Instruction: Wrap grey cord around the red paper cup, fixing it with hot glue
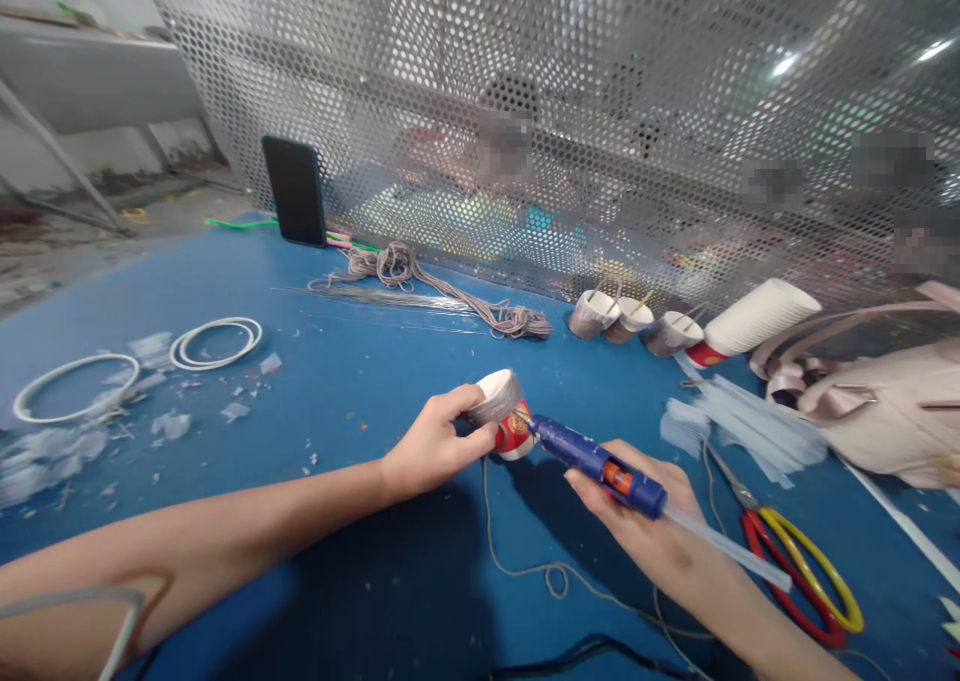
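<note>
My left hand (442,436) has its fingers closed round a paper cup (516,433), which is tilted with its white mouth up and to the left. Grey cord covers the upper part of the cup; red and white printing shows lower down. A thin grey cord (489,531) trails from it across the table. In my right hand (652,501) is a blue hot glue gun (577,448), a clear glue stick (727,546) poking out of its back. The gun's nozzle points at the cup's side, at or very near the cord; contact is hard to tell.
Scissors (802,571) with red and yellow handles lie at the right, near clear strips (750,426) and a pink bag (885,401). Cord-wrapped cups (592,316) and stacked cups (765,318) stand along a perforated metal screen (420,91). White rings (217,344), cord bundles (397,266) and a phone (295,191) are leftward.
</note>
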A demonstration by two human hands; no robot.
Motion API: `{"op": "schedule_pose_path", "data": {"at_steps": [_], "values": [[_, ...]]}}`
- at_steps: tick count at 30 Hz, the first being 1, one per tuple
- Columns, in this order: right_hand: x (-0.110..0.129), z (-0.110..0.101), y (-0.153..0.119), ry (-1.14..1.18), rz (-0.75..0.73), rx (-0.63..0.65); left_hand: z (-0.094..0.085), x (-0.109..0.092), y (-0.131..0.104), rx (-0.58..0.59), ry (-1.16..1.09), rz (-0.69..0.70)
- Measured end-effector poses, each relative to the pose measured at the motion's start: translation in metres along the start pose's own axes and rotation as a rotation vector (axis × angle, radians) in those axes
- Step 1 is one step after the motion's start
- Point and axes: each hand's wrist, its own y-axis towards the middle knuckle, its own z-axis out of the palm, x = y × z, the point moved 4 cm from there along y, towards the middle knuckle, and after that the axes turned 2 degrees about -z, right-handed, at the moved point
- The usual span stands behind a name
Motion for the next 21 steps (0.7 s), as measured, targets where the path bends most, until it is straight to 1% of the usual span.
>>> {"op": "schedule_pose_path", "data": {"at_steps": [3, 7, 11, 13, 17, 19, 21], "values": [[0.005, 0.003, -0.004, -0.041, -0.048, -0.011, 0.0, -0.001, 0.0, -0.005, 0.002, -0.003], [0.008, 0.008, -0.008, -0.04, -0.073, 0.008, 0.0, 0.0, 0.0, -0.006, 0.0, 0.002], [0.008, 0.004, -0.005, -0.025, -0.077, -0.013, 0.0, 0.0, 0.0, -0.007, 0.0, 0.014], [0.006, 0.001, -0.002, -0.012, -0.043, -0.01, -0.001, 0.0, 0.0, -0.007, 0.009, 0.022], [-0.006, -0.002, 0.003, 0.015, 0.098, 0.008, 0.0, 0.002, 0.0, 0.009, 0.018, 0.012], [-0.012, -0.003, 0.004, 0.023, 0.129, -0.02, 0.0, 0.004, 0.0, 0.015, 0.01, -0.002], [-0.017, -0.003, 0.004, 0.013, 0.129, -0.061, 0.0, 0.003, 0.0, 0.013, 0.0, -0.01]]}}
